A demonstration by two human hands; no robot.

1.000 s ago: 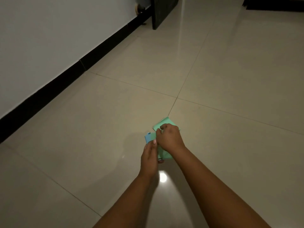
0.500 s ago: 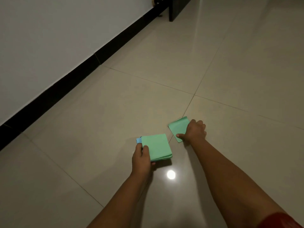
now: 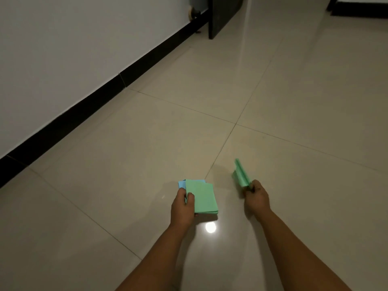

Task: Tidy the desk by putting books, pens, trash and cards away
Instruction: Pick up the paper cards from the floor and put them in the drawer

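My left hand [image 3: 183,206] grips a stack of green cards [image 3: 203,198] by its left edge, thumb on top; a blue card [image 3: 181,183] peeks out at the stack's far left corner. My right hand [image 3: 256,196] pinches a separate green card [image 3: 241,173], which stands tilted on edge, blurred, pointing away from me. Both hands hover above the beige tiled floor, about a hand's width apart.
Beige floor tiles [image 3: 294,101] spread ahead and to the right. A white wall with a black skirting board [image 3: 105,91] runs along the left. A dark furniture leg [image 3: 222,15] stands at the far top. A lamp reflection [image 3: 210,227] shines on the tile between my forearms.
The right hand pulled one green card off the stack, moved it right and turned it on edge. The left hand keeps hold of the stack.
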